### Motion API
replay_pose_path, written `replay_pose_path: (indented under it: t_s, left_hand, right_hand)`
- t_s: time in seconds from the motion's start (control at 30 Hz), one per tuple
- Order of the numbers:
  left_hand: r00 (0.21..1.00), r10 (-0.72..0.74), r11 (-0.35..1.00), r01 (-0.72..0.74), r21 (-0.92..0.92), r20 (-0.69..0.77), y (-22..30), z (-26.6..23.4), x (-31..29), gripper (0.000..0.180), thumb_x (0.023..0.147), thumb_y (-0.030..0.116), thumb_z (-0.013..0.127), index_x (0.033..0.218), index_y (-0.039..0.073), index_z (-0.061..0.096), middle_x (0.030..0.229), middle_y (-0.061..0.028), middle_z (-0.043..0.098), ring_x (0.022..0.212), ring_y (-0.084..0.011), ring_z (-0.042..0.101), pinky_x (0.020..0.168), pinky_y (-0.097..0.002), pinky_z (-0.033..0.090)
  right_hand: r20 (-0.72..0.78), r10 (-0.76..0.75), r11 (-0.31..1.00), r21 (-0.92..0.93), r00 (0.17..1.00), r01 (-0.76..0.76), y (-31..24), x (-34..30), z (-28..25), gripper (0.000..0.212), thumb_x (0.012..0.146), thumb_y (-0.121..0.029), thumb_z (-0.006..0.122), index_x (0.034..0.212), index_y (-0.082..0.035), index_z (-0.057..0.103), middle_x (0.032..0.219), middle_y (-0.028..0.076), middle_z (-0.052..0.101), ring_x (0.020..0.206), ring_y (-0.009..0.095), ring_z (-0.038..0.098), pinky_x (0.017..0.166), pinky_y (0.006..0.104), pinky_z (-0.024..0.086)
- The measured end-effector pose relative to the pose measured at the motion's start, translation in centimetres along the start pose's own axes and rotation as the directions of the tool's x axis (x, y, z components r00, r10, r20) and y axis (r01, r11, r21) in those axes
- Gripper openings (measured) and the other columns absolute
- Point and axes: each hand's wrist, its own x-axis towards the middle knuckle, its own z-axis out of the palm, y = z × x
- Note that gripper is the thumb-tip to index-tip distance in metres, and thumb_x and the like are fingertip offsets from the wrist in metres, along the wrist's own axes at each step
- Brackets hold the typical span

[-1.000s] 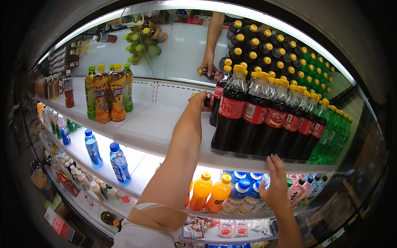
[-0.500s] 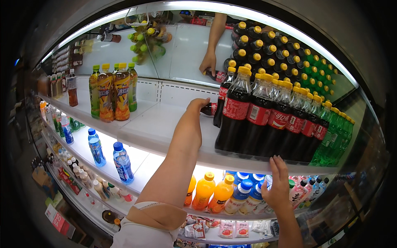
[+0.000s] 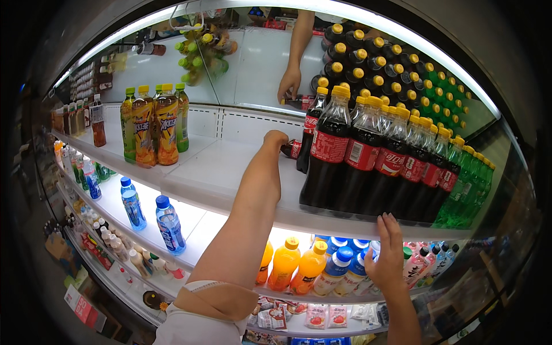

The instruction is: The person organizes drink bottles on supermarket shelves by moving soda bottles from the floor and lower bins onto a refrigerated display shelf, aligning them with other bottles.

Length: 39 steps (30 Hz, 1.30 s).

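My left arm stretches across the upper shelf [image 3: 198, 172] to its back, where my left hand [image 3: 276, 138] is closed on a cola bottle [image 3: 294, 149] with a red label. The wrist hides most of the fingers, but the mirror above reflects them around one end of this bottle, which looks tipped over. Just right of it stand rows of upright cola bottles [image 3: 329, 141] with yellow caps. My right hand [image 3: 390, 253] rests its outstretched fingers against the shelf's front edge, below the cola rows, and holds nothing.
Green soda bottles [image 3: 467, 187] stand right of the cola. Several tea bottles [image 3: 167, 123] are at the shelf's left. On the shelf below are blue-capped bottles [image 3: 170, 224] and orange juice bottles [image 3: 284, 264]. A mirror [image 3: 253, 69] slopes overhead, under a bright light strip.
The view has shifted very slightly. My left hand still grips the cola bottle at the back, and my right hand keeps its place at the shelf edge.
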Motion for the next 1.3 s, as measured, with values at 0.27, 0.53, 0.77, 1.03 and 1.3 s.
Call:
replay_pose_path:
  t_s: [0.27, 0.53, 0.77, 1.03, 1.3]
  left_hand:
    - [0.983, 0.178, 0.867, -0.180, 0.465, 0.050, 2.0, 1.1, -3.5, 0.052, 0.071, 0.041, 0.071, 0.105, 0.002, 0.068, 0.105, -0.0148, 0.068, 0.093, -0.0254, 0.066, 0.079, -0.0341, 0.053]
    - [0.965, 0.254, 0.734, -0.233, 0.638, 0.061, 2.7, 0.7, -8.6, 0.072, 0.060, 0.054, 0.079, 0.111, 0.005, 0.068, 0.112, -0.0146, 0.067, 0.106, -0.0278, 0.064, 0.088, -0.0348, 0.051]
    - [0.926, 0.367, 0.928, -0.371, 0.039, 0.082, -1.6, 0.3, -6.5, 0.072, 0.059, 0.055, 0.080, 0.111, 0.007, 0.068, 0.110, -0.0153, 0.067, 0.104, -0.0290, 0.064, 0.089, -0.0341, 0.050]
    - [0.998, 0.070, 0.868, -0.057, 0.494, -0.008, 2.3, 2.4, -5.9, 0.092, 0.060, 0.039, 0.083, 0.141, 0.020, 0.042, 0.154, -0.0096, 0.016, 0.141, -0.0401, 0.017, 0.108, -0.0571, 0.029]
    - [0.794, 0.587, 0.703, -0.597, 0.386, 0.159, 3.2, 2.9, -6.3, 0.067, 0.069, 0.031, 0.076, 0.130, 0.016, 0.053, 0.138, -0.0161, 0.045, 0.126, -0.0343, 0.044, 0.101, -0.0476, 0.041]
  right_hand:
    - [-0.008, 0.006, 1.000, 0.003, 1.000, -0.006, 0.2, -0.1, -0.1, 0.070, 0.067, 0.005, 0.059, 0.135, 0.000, 0.043, 0.135, 0.020, 0.044, 0.128, 0.039, 0.042, 0.107, 0.0455, 0.036]
    - [0.004, 0.005, 1.000, 0.012, 1.000, -0.005, 0.2, -0.1, -0.1, 0.069, 0.067, 0.005, 0.058, 0.135, 0.001, 0.043, 0.135, 0.019, 0.044, 0.128, 0.039, 0.042, 0.107, 0.0465, 0.036]
    - [-0.001, 0.009, 1.000, 0.015, 1.000, -0.009, 0.2, 0.1, -0.3, 0.070, 0.067, 0.004, 0.060, 0.135, -0.001, 0.042, 0.135, 0.018, 0.044, 0.128, 0.038, 0.042, 0.107, 0.0479, 0.036]
    - [0.003, 0.003, 1.000, 0.011, 1.000, -0.004, 0.6, -0.3, -0.3, 0.071, 0.066, 0.003, 0.061, 0.135, -0.002, 0.043, 0.135, 0.018, 0.044, 0.128, 0.037, 0.042, 0.107, 0.0477, 0.036]
    - [0.005, -0.002, 1.000, 0.014, 1.000, 0.002, 0.9, -0.3, -0.5, 0.072, 0.065, 0.004, 0.061, 0.135, -0.001, 0.043, 0.135, 0.018, 0.044, 0.129, 0.036, 0.042, 0.108, 0.0469, 0.035]
